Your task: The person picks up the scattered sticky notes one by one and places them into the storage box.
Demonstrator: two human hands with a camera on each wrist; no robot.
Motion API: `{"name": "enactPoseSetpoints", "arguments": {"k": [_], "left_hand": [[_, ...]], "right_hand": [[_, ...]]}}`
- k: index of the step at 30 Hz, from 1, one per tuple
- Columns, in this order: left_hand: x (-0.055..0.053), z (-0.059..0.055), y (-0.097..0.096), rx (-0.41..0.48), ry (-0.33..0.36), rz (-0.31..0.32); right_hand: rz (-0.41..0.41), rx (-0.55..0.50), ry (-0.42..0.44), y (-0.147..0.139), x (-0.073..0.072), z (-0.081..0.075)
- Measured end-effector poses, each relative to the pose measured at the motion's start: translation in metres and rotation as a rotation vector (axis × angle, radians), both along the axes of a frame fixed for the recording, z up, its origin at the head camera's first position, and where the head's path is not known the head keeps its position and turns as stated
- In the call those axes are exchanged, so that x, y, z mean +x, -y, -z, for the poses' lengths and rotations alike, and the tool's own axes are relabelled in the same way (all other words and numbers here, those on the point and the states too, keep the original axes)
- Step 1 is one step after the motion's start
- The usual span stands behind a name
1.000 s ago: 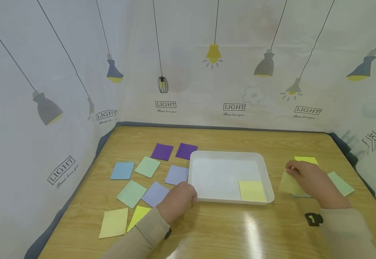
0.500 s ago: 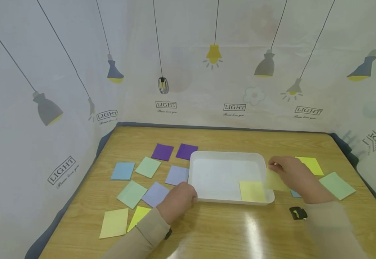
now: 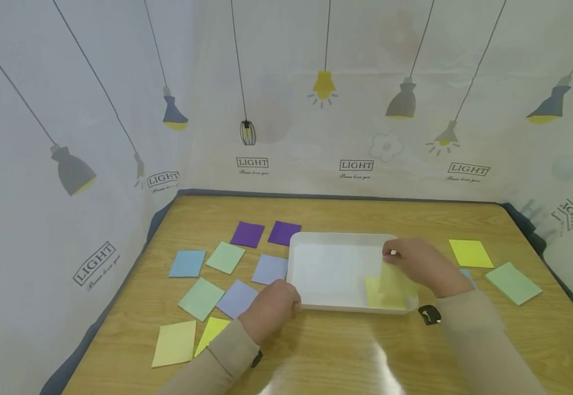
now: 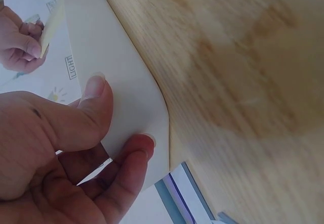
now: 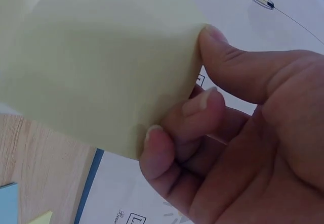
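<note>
A white rectangular tray [image 3: 326,269] stands on the wooden table. My left hand [image 3: 270,306] grips its near left corner, thumb and fingertips on the tray wall in the left wrist view. Inside the tray, a pale yellow sticky note [image 3: 372,299] lies in the near right corner. Over that corner my right hand [image 3: 422,264] pinches another pale yellow sticky note [image 5: 111,67] by its edge. The held note hangs down and overlaps the lying one in the head view.
Left of the tray lie several notes: purple [image 3: 247,234], blue [image 3: 186,264], green [image 3: 201,299], lilac [image 3: 237,298] and yellow [image 3: 174,343]. On the right are a bright yellow note [image 3: 471,253], a green note [image 3: 513,283] and a partly hidden blue note [image 3: 468,276]. Printed cloth surrounds the table.
My right hand has carried the pale yellow sticky note leftward from the right side of the table to above the tray. The left hand has stayed at the tray corner.
</note>
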State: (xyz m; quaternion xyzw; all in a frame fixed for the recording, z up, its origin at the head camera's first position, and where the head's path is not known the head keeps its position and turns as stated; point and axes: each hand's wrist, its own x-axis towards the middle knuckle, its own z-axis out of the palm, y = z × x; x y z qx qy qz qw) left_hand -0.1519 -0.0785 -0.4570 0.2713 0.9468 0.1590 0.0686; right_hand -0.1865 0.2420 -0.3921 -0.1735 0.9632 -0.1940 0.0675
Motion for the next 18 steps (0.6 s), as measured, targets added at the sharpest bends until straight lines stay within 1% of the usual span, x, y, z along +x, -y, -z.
{"name": "enactPoseSetpoints", "arguments": {"k": [5,10,13,15,18], "left_hand": [[-0.001,0.001,0.001,0.006,-0.02,0.024],[-0.001,0.002,0.003,-0.013,-0.031,0.013],[-0.001,0.002,0.003,-0.024,-0.038,0.017],[-0.001,0.002,0.002,-0.025,-0.046,0.027],[0.0,0.0,0.002,-0.016,-0.05,0.035]], "right_hand": [[-0.035,0.018,0.084,0.009,-0.006,0.003],[-0.064,0.054,0.146,0.016,-0.013,0.008],[-0.068,0.071,0.196,0.02,-0.016,0.011],[-0.058,0.072,0.248,0.021,-0.018,0.013],[-0.048,0.069,0.289,0.022,-0.018,0.017]]}}
